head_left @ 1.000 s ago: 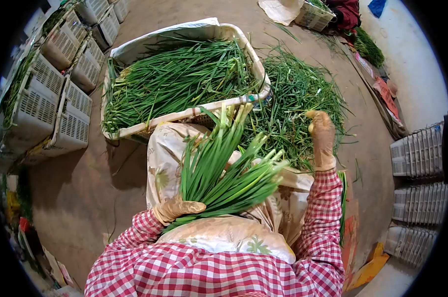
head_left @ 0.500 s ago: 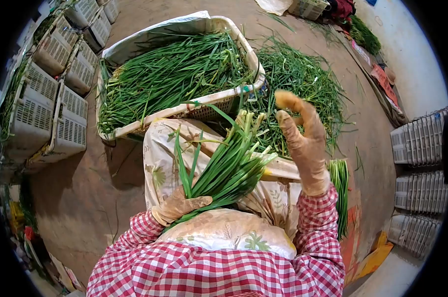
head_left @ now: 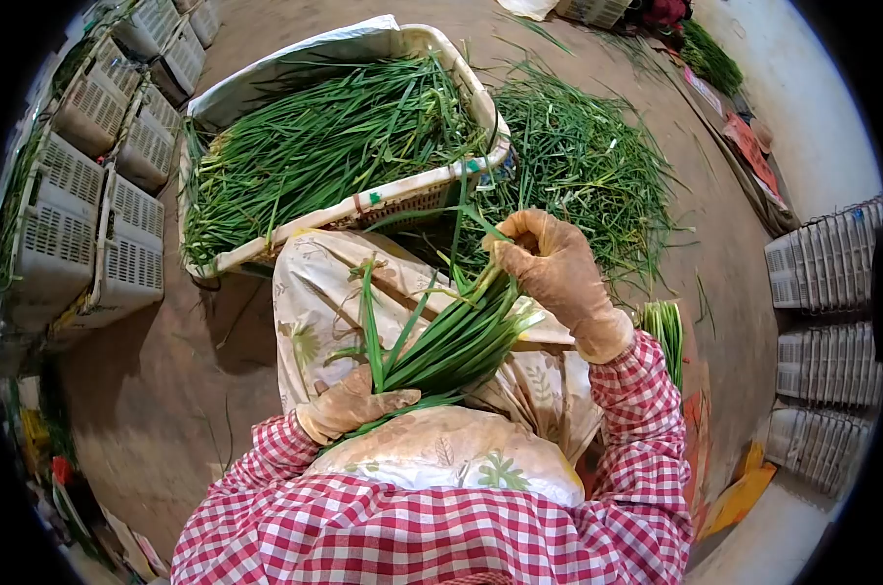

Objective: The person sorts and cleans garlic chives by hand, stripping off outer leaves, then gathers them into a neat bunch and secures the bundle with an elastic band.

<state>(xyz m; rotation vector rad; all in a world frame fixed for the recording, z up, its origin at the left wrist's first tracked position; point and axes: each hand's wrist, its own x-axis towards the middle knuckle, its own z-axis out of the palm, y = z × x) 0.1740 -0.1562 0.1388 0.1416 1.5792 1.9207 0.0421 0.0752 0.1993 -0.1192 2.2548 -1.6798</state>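
A bunch of green garlic chives (head_left: pixel 451 341) lies across my lap, its pale stem ends toward the upper right. My left hand (head_left: pixel 353 403), in a stained glove, is closed around the leafy lower part of the bunch. Over the stem ends, my gloved right hand (head_left: pixel 550 273) is curled with thumb and fingertips pinched on a few chive strands. One loose leaf sticks out from those fingertips. A patterned, soiled apron (head_left: pixel 310 292) covers my legs beneath the bunch.
A white crate (head_left: pixel 353 205) full of chives stands ahead on the left. Beside it, a loose chive heap (head_left: pixel 588 175) covers the floor. Another chive bundle (head_left: pixel 664 336) stands by my right arm. Stacked crates (head_left: pixel 61 205) line the left, with more crates (head_left: pixel 826 273) at right.
My right hand has come down and left from above the heap to the bunch's stem ends, and its fingers have closed on strands there. My left hand keeps its hold.
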